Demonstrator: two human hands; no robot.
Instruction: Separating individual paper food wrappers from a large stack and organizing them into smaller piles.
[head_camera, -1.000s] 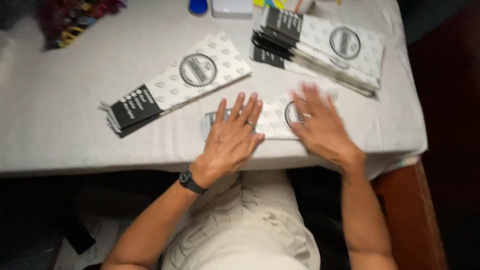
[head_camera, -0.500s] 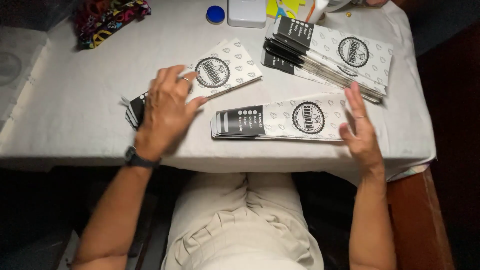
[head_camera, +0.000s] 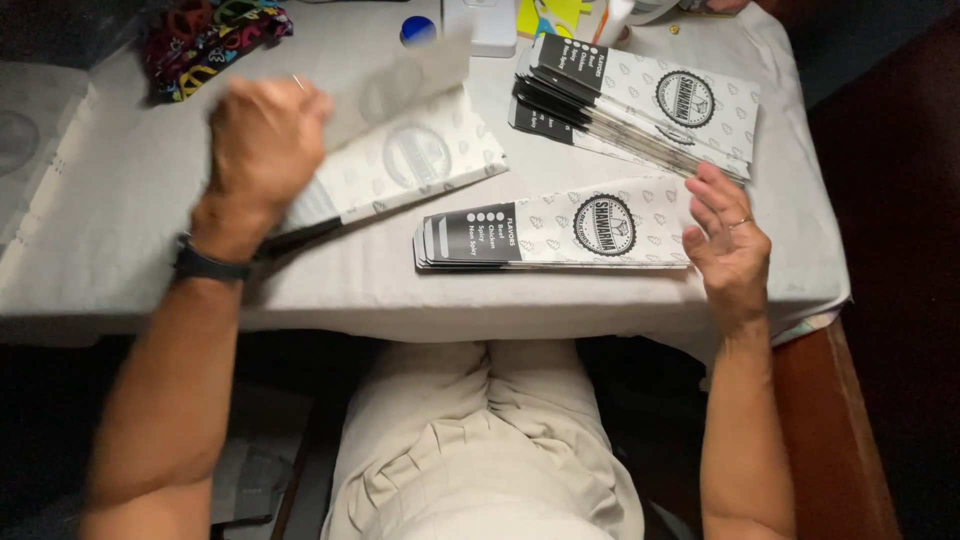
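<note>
Hands work over a worktop (head_camera: 120, 270) covered with a pale cloth. The left hand (head_camera: 262, 140), at about 10 o'clock in the view, is closed around one end of a single paper sleeve bag (head_camera: 400, 85), which is lifted off the surface and blurred by motion. A dark wristwatch (head_camera: 208, 266) sits on that wrist. Directly beneath the lifted bag lies a left stack of bags (head_camera: 415, 165), white with a round emblem and a dark band at the near end.

The right hand (head_camera: 728, 245), at about 3 o'clock, is open with fingers spread and slightly curled; it holds nothing and touches the right end of a centre stack of bags (head_camera: 560, 228), which lies flat near the worktop's front edge. A ring shows on one finger.

At about 1 o'clock a larger fanned stack of bags (head_camera: 650, 105) rests just beyond the right hand. Along the far edge lie a blue round cap (head_camera: 418, 30), a white box (head_camera: 480, 25) and, at 11 o'clock, a multicoloured fabric bundle (head_camera: 215, 30).
</note>
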